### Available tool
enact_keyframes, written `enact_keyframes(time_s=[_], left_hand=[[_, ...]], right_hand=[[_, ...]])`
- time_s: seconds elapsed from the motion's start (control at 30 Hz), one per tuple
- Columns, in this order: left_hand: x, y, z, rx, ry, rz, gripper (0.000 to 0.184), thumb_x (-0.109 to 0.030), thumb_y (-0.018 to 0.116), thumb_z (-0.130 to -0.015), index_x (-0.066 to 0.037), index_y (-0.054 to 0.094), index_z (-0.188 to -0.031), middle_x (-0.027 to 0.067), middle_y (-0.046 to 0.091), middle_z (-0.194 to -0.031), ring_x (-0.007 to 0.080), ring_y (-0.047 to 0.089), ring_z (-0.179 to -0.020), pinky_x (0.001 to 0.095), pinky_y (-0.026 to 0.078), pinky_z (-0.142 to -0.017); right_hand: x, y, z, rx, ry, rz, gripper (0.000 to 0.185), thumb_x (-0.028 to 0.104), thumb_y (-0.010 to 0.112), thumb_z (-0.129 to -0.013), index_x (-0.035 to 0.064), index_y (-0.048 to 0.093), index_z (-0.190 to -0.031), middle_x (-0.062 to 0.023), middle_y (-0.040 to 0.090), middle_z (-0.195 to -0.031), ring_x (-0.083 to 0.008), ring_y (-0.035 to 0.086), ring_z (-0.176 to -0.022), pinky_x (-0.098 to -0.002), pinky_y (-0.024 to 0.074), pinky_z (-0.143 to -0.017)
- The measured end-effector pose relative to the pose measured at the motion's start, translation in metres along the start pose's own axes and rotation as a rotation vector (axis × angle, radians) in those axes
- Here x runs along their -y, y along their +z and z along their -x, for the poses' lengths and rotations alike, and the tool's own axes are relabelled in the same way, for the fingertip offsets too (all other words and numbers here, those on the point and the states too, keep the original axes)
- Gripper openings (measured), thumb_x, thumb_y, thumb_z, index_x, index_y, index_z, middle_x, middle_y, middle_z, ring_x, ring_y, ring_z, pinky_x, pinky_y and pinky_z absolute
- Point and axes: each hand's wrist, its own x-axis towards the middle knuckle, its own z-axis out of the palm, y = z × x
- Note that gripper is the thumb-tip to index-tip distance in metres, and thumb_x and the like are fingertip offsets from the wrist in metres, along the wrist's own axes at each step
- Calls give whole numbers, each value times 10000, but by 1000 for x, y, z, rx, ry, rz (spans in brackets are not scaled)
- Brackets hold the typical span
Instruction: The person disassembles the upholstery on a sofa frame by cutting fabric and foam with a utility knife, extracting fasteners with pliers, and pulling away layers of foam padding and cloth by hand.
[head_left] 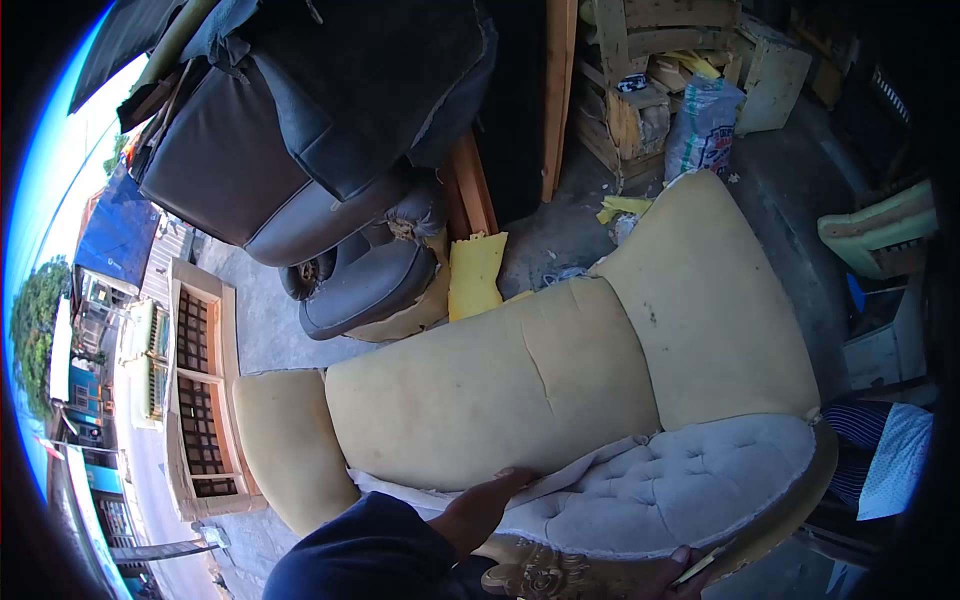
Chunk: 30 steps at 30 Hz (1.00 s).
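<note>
A sofa with yellow foam cushions fills the middle of the view. Grey tufted fabric covers its near backrest, above a carved, gold-coloured frame. The fabric's upper edge lies loose along the long seat foam. My left hand, in a dark sleeve, is closed at that loose edge, with its fingers partly hidden. At the bottom, my right hand is by the frame's lower edge, thumb showing. It is closed on a thin pale strip, whose kind I cannot make out.
A dark leather-like armchair with torn covering stands behind the sofa, near a yellow foam piece. A filled plastic sack leans by wooden frames. To the left are a wooden lattice panel and the street.
</note>
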Motion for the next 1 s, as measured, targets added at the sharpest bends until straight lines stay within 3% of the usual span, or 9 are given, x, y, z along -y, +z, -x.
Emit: enact_keyframes(time_s=[0.23, 0.3, 0.37, 0.43, 0.5, 0.57, 0.73, 0.9, 1.0], left_hand=[[-40, 14, 26, -13, 87, -451, 391, -345, 477, -1012, -58, 704, -1149, 253, 708, -1068, 396, 689, -1065, 534, 557, -871], [-50, 16, 48, -39, 182, -617, 382, -336, 476, -1013, -60, 704, -1145, 249, 711, -1060, 396, 692, -1058, 532, 560, -867], [-24, 15, 55, -105, 395, -721, 417, -363, 476, -948, -41, 726, -859, 195, 747, -910, 444, 704, -798, 489, 561, -829], [-2, 0, 90, -198, 451, -488, 466, -376, 441, -960, -29, 724, -832, 197, 740, -847, 428, 705, -787, 491, 557, -827], [15, -30, 89, 22, 145, 65, 541, -424, 400, -977, -9, 735, -888, 212, 739, -875, 420, 702, -897, 501, 533, -861], [-1, -50, 79, -273, -82, 137, 550, -442, 408, -989, -5, 736, -928, 193, 744, -901, 374, 700, -970, 461, 516, -893], [57, -81, 60, -289, 330, 362, 600, -557, 563, -968, -44, 620, -1274, 196, 710, -1152, 336, 671, -1095, 417, 503, -954], [154, -105, 76, -1, 92, 99, 640, -565, 587, -954, -79, 570, -1369, 237, 610, -1350, 355, 558, -1307, 448, 453, -1063], [240, -76, 73, -35, 336, -330, 675, -578, 689, -882, -181, 562, -1413, 195, 550, -1425, 367, 483, -1367, 506, 414, -1097]], right_hand=[[-9, -3, 9, 47, 196, 179, 339, 323, 711, -931, -7, 671, -998, -161, 704, -776, -288, 690, -657, -420, 551, -586], [-25, -3, 26, 25, 97, 247, 660, 332, 738, -910, -10, 513, -1428, -180, 726, -848, -330, 726, -728, -410, 577, -615], [-13, -6, 9, 156, 35, 220, 168, 154, 619, -969, -7, 603, -926, -138, 639, -702, -269, 622, -548, -372, 475, -507], [-6, 0, 1, 88, 16, 114, 149, 144, 648, -948, 6, 602, -915, -146, 658, -722, -322, 647, -570, -377, 486, -507], [2, -4, -4, 165, 38, 171, 141, 114, 654, -948, -7, 589, -918, -148, 660, -734, -320, 652, -574, -371, 492, -510], [-2, 5, -10, 133, 31, 82, 143, 96, 643, -960, -30, 581, -932, -145, 659, -744, -283, 645, -564, -357, 494, -513], [-8, 2, -5, 110, 28, 46, 223, 159, 610, -998, -62, 583, -1007, -149, 658, -766, -221, 648, -628, -325, 510, -571], [6, 9, -5, 10, 276, 176, 315, 218, 628, -1011, -80, 608, -1109, -87, 621, -843, -113, 557, -761, -271, 438, -609], [-11, 14, -3, -119, 212, 145, 371, 291, 551, -1043, -69, 599, -1121, -108, 691, -843, -212, 644, -718, -382, 525, -684]])
